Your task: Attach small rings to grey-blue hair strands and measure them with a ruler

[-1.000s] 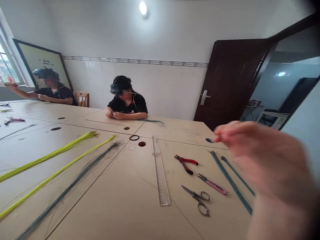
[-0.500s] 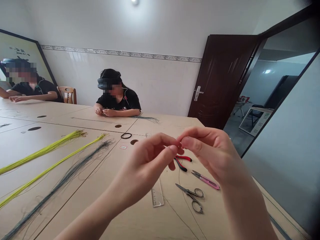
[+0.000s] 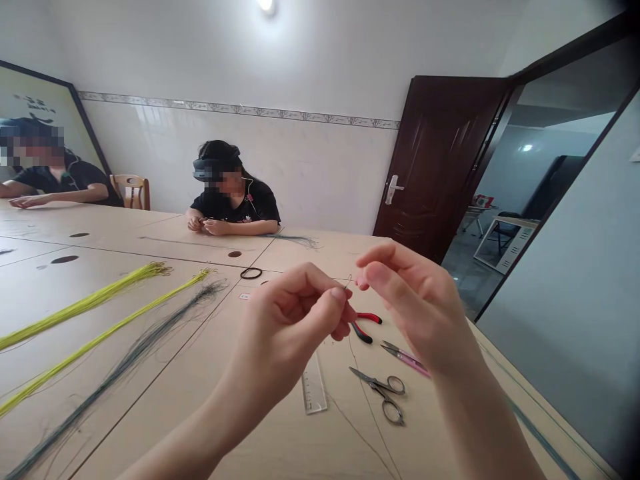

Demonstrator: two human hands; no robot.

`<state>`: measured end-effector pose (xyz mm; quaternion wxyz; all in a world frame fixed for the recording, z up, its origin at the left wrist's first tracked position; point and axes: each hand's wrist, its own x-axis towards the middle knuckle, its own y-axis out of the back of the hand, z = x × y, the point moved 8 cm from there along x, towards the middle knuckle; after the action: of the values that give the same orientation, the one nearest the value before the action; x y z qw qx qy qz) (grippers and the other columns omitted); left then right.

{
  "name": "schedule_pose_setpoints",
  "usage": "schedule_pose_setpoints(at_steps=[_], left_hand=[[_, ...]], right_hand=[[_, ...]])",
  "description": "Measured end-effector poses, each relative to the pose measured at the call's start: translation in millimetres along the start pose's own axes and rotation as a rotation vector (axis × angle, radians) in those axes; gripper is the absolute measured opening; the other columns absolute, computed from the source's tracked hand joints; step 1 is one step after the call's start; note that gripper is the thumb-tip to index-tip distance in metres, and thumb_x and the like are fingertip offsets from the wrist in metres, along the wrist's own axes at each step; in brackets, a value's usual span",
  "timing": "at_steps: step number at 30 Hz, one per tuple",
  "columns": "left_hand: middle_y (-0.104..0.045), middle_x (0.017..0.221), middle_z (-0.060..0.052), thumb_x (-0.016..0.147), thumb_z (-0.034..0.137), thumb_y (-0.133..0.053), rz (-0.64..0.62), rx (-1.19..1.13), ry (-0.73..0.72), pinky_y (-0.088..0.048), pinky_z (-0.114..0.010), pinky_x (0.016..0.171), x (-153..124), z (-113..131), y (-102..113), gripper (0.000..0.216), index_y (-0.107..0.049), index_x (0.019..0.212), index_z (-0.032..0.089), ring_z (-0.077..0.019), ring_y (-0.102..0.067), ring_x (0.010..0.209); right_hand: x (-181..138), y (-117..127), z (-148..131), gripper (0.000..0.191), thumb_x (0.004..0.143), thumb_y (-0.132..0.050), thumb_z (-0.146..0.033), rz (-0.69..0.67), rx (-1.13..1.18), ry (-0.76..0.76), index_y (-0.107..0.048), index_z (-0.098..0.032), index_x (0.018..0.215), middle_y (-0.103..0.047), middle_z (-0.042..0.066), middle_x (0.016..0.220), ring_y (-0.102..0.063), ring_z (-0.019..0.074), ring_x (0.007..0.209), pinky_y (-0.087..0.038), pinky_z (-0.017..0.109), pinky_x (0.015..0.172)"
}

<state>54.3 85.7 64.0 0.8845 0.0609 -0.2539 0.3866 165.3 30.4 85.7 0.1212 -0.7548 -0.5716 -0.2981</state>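
In front of me my left hand is closed, thumb and forefinger pinching a thin thread with a small loop standing above the fingertips. Just right of the loop, my right hand has its thumb and fingers slightly apart, with nothing visible between them. Below the hands lie grey scissors, a clear ruler, pink-handled snips and red-and-black-handled pliers, whose jaws are hidden behind my left hand. A long thin thread runs across the table by the ruler.
Yellow line bundles and a dark grey thread bundle stretch across the table's left side. A black ring lies farther back. Two people sit across the table; the nearer person handles thread. A brown door stands at the back right.
My right fingertips have come away from the left ones and spread slightly. The small loop above my left pinch now shows. The view has shifted a little.
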Motion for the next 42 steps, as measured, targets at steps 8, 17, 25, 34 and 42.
schedule_pose_setpoints(at_steps=[8, 17, 25, 34, 42], left_hand=[[-0.053, 0.051, 0.009, 0.072, 0.003, -0.054, 0.197, 0.467, -0.291, -0.038, -0.008, 0.044, -10, 31, 5, 0.019, -0.052, 0.058, 0.016, -0.0019, -0.048, 0.047], [-0.051, 0.057, 0.008, 0.075, 0.006, -0.054, 0.202, 0.745, -0.449, -0.041, -0.015, 0.057, -23, 42, 0, 0.017, -0.053, 0.061, 0.017, -0.0029, -0.043, 0.052], [-0.055, 0.055, 0.009, 0.072, 0.005, -0.055, 0.096, 0.514, -0.226, -0.038, -0.01, 0.046, -9, 27, 7, 0.019, -0.056, 0.06, 0.018, -0.0031, -0.049, 0.051], [-0.056, 0.055, 0.007, 0.074, 0.008, -0.053, 0.03, 0.427, -0.143, -0.042, -0.014, 0.044, -5, 21, 10, 0.017, -0.056, 0.062, 0.02, -0.0074, -0.053, 0.052], [-0.056, 0.056, 0.005, 0.073, 0.007, -0.053, 0.045, 0.435, -0.146, -0.042, -0.015, 0.045, -6, 22, 9, 0.016, -0.056, 0.062, 0.019, -0.008, -0.052, 0.052]], right_hand=[[-14, -9, -21, 0.007, 0.085, -0.06, -0.024, 0.049, -0.412, 0.118, -0.065, -0.03, 0.083, -0.059, -0.007, 0.074, -0.053, 0.0076, 0.066, -0.039, 0.021, 0.056], [-23, -16, -38, 0.007, 0.086, -0.061, -0.019, 0.077, -0.694, 0.362, -0.06, -0.021, 0.079, -0.058, -0.005, 0.075, -0.052, 0.0077, 0.073, -0.041, 0.021, 0.062], [-29, -31, -52, 0.008, 0.086, -0.058, -0.008, 0.031, -0.855, 0.702, -0.056, -0.012, 0.08, -0.056, 0.001, 0.073, -0.047, 0.0117, 0.073, -0.043, 0.027, 0.066], [-26, -32, -49, 0.008, 0.086, -0.058, -0.006, 0.018, -0.852, 0.731, -0.056, -0.013, 0.082, -0.057, 0.001, 0.072, -0.05, 0.0124, 0.074, -0.044, 0.029, 0.066], [-25, -30, -48, 0.01, 0.084, -0.058, -0.006, 0.01, -0.842, 0.716, -0.054, -0.015, 0.081, -0.057, 0.001, 0.071, -0.052, 0.0132, 0.073, -0.044, 0.03, 0.066]])
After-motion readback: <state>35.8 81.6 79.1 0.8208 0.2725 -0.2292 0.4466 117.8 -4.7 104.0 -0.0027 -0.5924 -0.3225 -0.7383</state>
